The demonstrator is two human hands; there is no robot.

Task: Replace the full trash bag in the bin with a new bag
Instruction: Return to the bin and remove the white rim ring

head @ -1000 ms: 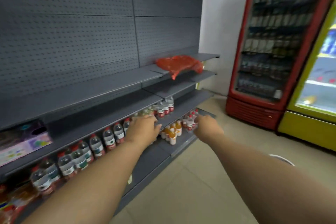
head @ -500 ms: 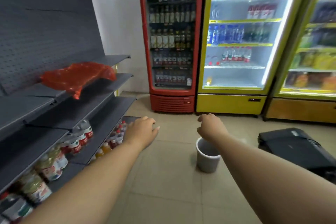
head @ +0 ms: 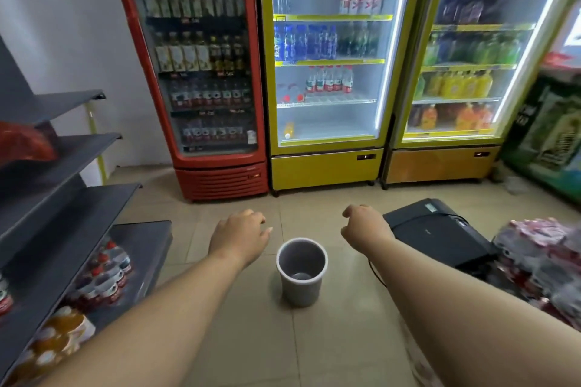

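Swinging further right than half a second ago, the view now centres the small grey bin [head: 301, 270], and the dark shelving [head: 59, 198] has slid to the left edge. On that shelving lies a red plastic bag [head: 25, 143], with bottled drinks [head: 107, 276] on the lowest tier. The left hand [head: 240, 234] hovers just left of the bin, fingers loosely curled, holding nothing. Between the two hands, the bin stands upright on the tiled floor [head: 251, 339] with no liner inside. The right hand [head: 364, 226] hangs loosely curled and empty. Beyond it a black case [head: 440, 232] lies on the floor.
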